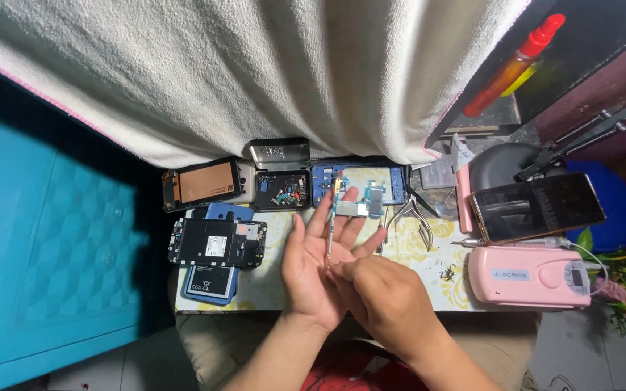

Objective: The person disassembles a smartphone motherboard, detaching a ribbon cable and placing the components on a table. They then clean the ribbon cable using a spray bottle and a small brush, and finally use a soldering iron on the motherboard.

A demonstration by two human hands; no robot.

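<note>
My left hand (311,269) is spread palm up above the front of the small table (429,279), fingers apart. My right hand (385,300) lies over its palm edge and pinches the lower end of a thin screwdriver (332,224), which stands up across the left fingers. Just beyond the fingertips lies a phone circuit board (362,206) on a blue opened phone frame (327,177).
A small open tin of parts (282,190) sits at the back. Left lie a copper-backed screen (201,184), a black phone midframe (215,242) and a battery (210,281). Right: tweezers (411,217), a phone (537,206), a pink device (527,276), an orange bottle (512,65). A towel (255,72) hangs above.
</note>
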